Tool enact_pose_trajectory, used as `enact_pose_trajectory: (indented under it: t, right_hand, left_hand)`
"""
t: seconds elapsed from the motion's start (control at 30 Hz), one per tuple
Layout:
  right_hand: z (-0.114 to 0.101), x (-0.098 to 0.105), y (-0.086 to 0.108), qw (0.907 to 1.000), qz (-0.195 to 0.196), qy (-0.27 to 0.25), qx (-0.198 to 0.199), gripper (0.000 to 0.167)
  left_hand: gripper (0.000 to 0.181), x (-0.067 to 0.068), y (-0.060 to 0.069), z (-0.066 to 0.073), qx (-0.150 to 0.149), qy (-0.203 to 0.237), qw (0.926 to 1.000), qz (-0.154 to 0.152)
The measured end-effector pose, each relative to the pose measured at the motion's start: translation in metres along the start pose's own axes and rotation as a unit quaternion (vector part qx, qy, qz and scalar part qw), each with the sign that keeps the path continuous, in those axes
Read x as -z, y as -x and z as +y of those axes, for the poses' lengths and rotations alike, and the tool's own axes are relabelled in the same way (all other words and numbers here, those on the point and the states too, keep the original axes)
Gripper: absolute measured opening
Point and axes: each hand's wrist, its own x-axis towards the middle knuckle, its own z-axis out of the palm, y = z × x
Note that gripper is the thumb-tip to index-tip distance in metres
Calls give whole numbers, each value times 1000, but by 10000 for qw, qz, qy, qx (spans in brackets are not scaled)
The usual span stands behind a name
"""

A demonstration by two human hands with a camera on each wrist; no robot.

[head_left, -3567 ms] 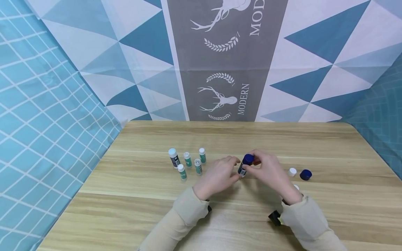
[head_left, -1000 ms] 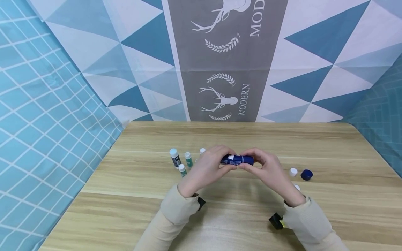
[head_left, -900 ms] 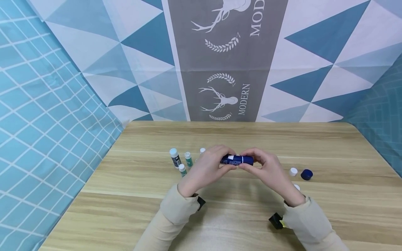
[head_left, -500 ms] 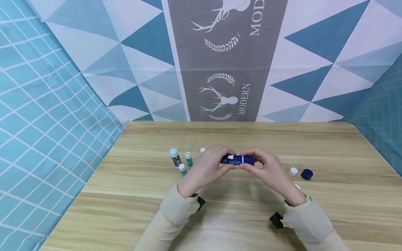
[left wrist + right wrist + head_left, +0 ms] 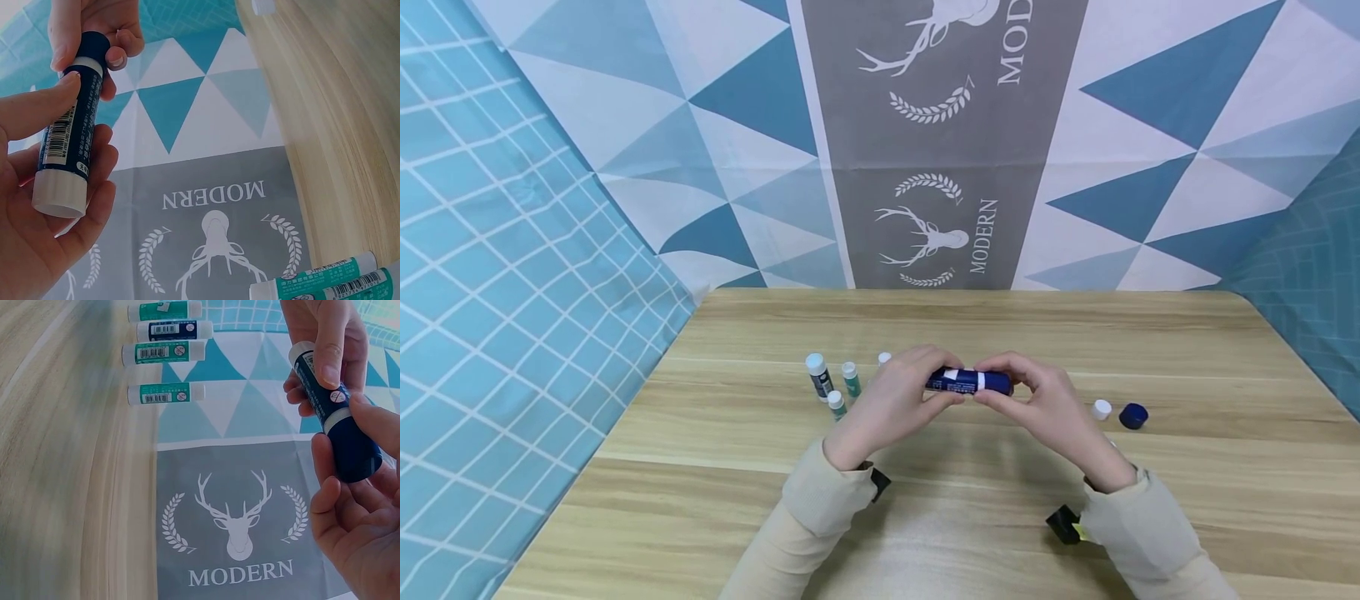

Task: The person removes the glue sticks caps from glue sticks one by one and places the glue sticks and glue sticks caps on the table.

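A navy glue stick (image 5: 958, 381) is held sideways above the table between both hands. My left hand (image 5: 891, 400) grips its labelled body, thumb across the barcode side, with the white base (image 5: 60, 192) jutting out in the left wrist view. My right hand (image 5: 1037, 400) pinches the dark blue cap (image 5: 353, 453). Between cap and body a white band (image 5: 338, 417) shows. The cap still sits in line with the body. Left of my left hand stand a white-capped navy glue stick (image 5: 819, 377) and several green ones (image 5: 851, 380), partly hidden in the head view.
Right of my right hand lie a loose white cap (image 5: 1101, 409) and a loose dark blue cap (image 5: 1133, 416). Another white piece is mostly hidden by the right wrist. The wooden table (image 5: 737, 517) ends at a patterned cloth backdrop (image 5: 925, 150).
The glue stick was upright near the table earlier; now it is raised and lies sideways in both hands. Over the last half second the cap shifts slightly right and the white band widens.
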Motion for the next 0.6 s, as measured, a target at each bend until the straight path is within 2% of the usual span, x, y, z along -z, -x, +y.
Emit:
enact_pose_trajectory:
  t: [0.33,0.6]
  right_hand:
    - [2,2,-1,9999,103,26,72,24]
    - [0,4,0,9997,150,109,149,25]
  left_hand:
    - [24,3,0,0,85,-38,10000,13]
    - [24,2,0,0,44,-101,9999,-4]
